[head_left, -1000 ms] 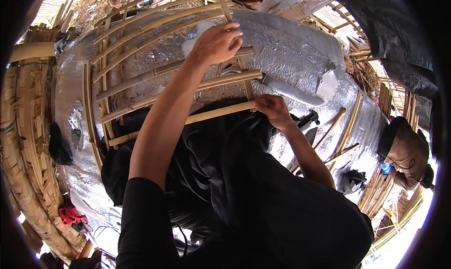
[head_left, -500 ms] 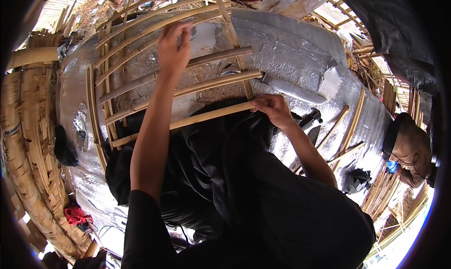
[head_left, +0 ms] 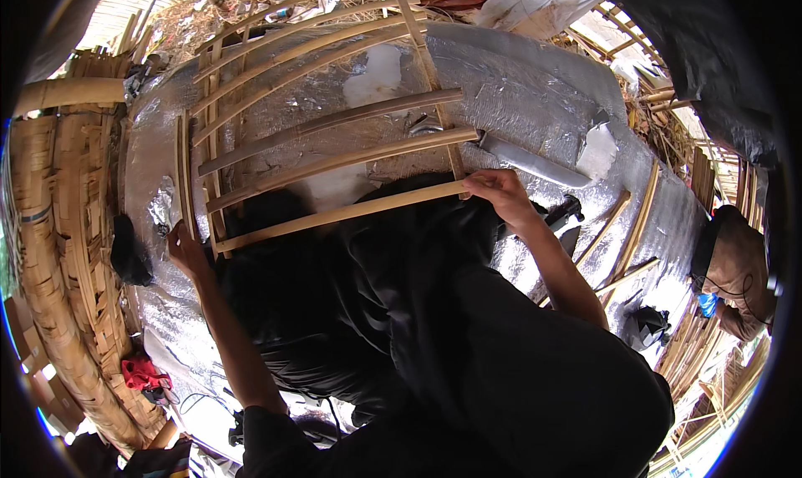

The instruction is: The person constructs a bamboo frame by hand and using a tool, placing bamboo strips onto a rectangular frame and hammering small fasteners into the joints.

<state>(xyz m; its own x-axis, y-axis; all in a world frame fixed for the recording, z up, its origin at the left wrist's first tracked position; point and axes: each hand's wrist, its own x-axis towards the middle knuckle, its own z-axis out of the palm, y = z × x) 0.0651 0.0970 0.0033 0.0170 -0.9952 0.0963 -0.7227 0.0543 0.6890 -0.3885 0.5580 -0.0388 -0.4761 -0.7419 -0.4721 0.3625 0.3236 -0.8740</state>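
Note:
A bamboo lattice frame [head_left: 334, 159], with several slats across side rails, lies before me, its near edge over my black-clothed lap. My right hand [head_left: 504, 197] pinches the right end of the nearest slat [head_left: 351, 214], where it meets the right rail [head_left: 433, 75]. Left of the frame, my left hand [head_left: 189, 251] is at the lower part of some loose upright bamboo strips [head_left: 184, 165]. Its fingers look closed around them, though partly hidden. A large knife [head_left: 535, 162] lies on the silver sheet by the frame's right side, partly covered by the slats.
The silver sheet [head_left: 535, 85] covers the ground. More bamboo strips [head_left: 628, 227] lie to the right, near a black bundle [head_left: 647, 326]. Bamboo pieces [head_left: 88, 202] line the left side, with a dark item [head_left: 131, 251] and red cloth [head_left: 144, 373] nearby.
My left hand has come back from above the far slats, down and left to the loose strips. My right hand keeps its pinch on the near slat's end.

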